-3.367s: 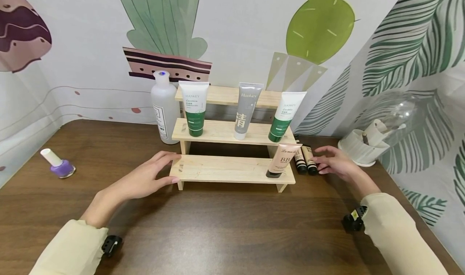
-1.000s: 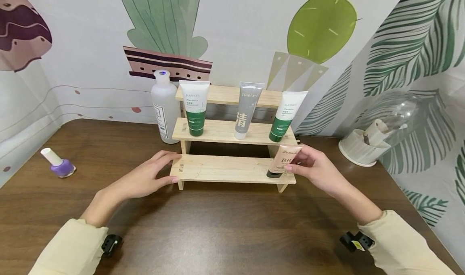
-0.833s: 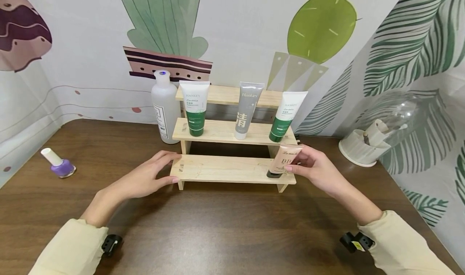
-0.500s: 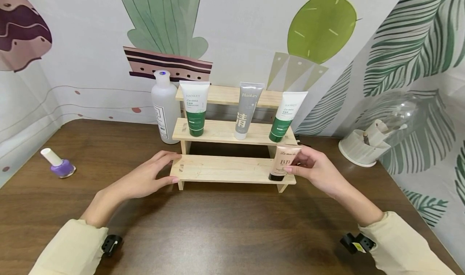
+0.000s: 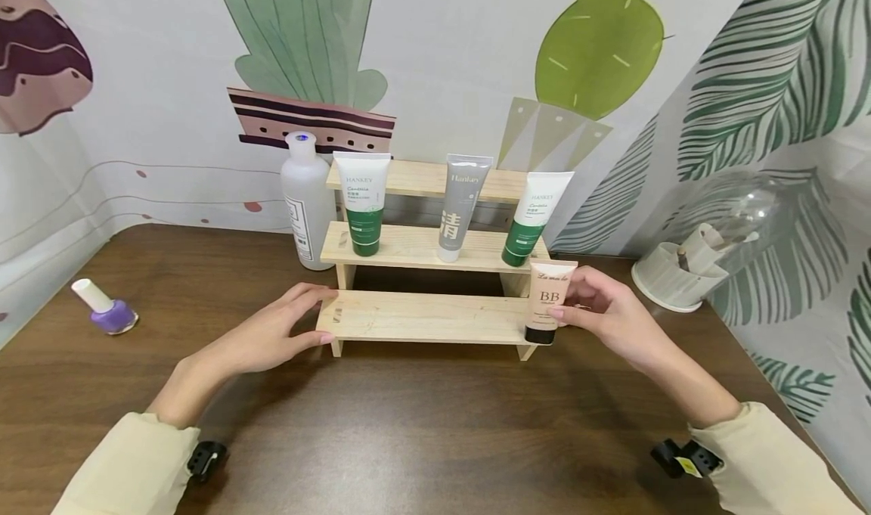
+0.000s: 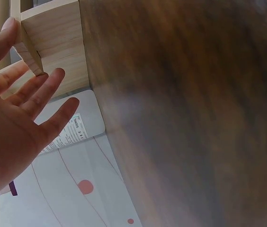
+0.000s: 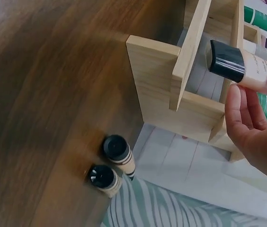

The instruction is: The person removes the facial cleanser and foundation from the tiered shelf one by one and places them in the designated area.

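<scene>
A beige BB cream tube (image 5: 548, 303) with a black cap is pinched between the thumb and fingers of my right hand (image 5: 615, 314). In the right wrist view the tube's black cap (image 7: 226, 61) hangs clear of the lowest board, near its right end. My left hand (image 5: 265, 333) holds the left end of the wooden display shelf (image 5: 422, 317), thumb at one edge and fingers at the other. Along the middle step stand a white-and-green tube (image 5: 365, 209), a grey tube (image 5: 463, 205) and another white-and-green tube (image 5: 534, 220).
Two small black-capped tubes, a nearer one (image 7: 106, 178) and a farther one (image 7: 118, 151), lie right of the shelf. A white bottle (image 5: 306, 205) stands behind its left end. Purple nail polish (image 5: 112, 314) sits far left, a clear-domed holder (image 5: 680, 280) far right.
My right hand moved from the small tubes to the BB cream tube and took hold of it. The tube has since come upright, rightward and up off the board. My left hand stays put.
</scene>
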Tool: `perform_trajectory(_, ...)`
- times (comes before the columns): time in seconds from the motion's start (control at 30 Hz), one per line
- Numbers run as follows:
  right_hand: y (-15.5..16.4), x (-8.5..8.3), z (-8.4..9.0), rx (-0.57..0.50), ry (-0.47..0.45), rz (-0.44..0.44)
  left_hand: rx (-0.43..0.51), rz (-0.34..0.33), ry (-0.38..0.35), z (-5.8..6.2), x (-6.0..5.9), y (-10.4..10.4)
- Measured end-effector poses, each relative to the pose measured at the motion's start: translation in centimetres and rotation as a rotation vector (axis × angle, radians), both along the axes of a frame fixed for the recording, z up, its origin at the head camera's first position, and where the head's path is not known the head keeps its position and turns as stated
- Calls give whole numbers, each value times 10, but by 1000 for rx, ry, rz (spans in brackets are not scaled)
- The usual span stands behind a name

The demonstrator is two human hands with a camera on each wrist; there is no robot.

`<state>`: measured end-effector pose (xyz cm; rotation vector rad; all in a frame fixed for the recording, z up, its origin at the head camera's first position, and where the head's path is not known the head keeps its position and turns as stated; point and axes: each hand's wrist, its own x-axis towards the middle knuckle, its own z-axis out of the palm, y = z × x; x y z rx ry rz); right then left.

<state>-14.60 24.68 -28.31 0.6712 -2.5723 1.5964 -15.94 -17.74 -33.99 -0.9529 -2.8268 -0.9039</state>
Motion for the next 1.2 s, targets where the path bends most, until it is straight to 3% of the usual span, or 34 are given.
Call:
perform_trajectory(0.33,16,-1,-1,-132,-25,73,1,2,-7,0,0,-1)
perform_trajectory(0.67,34,-7,-3,-157,-55,26,8,-8,5,-1,0,-1)
perform_trajectory(1.2,69,-24,-14,-294,-182,-3,9,-4,-9,0,0,-1)
